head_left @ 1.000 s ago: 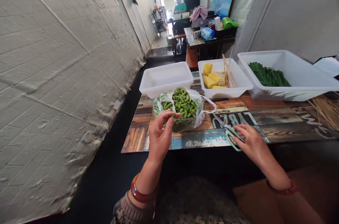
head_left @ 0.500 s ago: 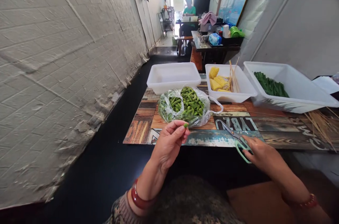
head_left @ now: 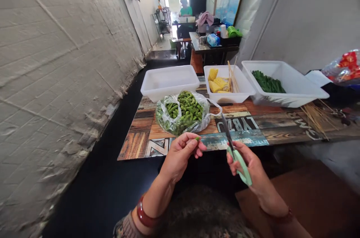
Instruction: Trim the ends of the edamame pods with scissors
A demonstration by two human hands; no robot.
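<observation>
Scissors (head_left: 228, 133): our right hand (head_left: 251, 165) has lifted them off the table (head_left: 135, 142).
Left hand (head_left: 181, 151): we've drawn it back from the bag (head_left: 163, 120).

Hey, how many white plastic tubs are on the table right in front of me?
3: the left tub behind the bag of green pods, the middle tub holding corn, and the right tub holding green leaves. None of these is hidden, though more could lie out of view.

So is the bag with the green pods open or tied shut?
Open. The plastic bag gapes at the top, with green pods showing bare through its mouth.
</observation>
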